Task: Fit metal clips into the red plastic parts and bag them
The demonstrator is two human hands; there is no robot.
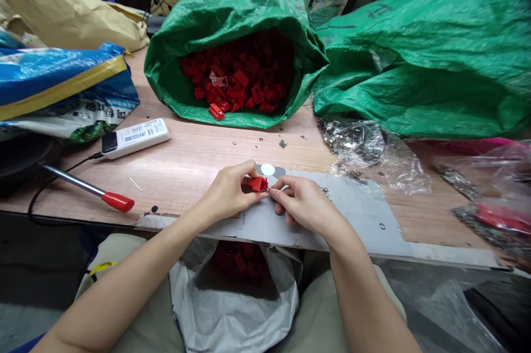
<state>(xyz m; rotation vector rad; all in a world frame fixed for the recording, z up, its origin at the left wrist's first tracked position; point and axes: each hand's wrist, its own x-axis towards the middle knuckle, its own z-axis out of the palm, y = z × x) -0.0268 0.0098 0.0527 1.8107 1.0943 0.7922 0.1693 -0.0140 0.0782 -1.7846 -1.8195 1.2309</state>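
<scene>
Between thumb and fingers, my left hand (230, 190) grips a small red plastic part (258, 183) just above the grey sheet on the table. My right hand (301, 201) is closed in a pinch at the part's right side, on a tiny metal piece (269, 188) whose kind is too small to make out. The metal piece meets or nearly meets the red part. Below the table edge, an open whitish bag (232, 314) between the knees holds more red parts.
A green sack (232, 4) full of red parts lies open at the back; another green sack (435, 54) is to its right. Clear bags of small metal pieces (360, 143) lie at right. At left are a white device (136, 137) and a red-tipped lever (117, 201).
</scene>
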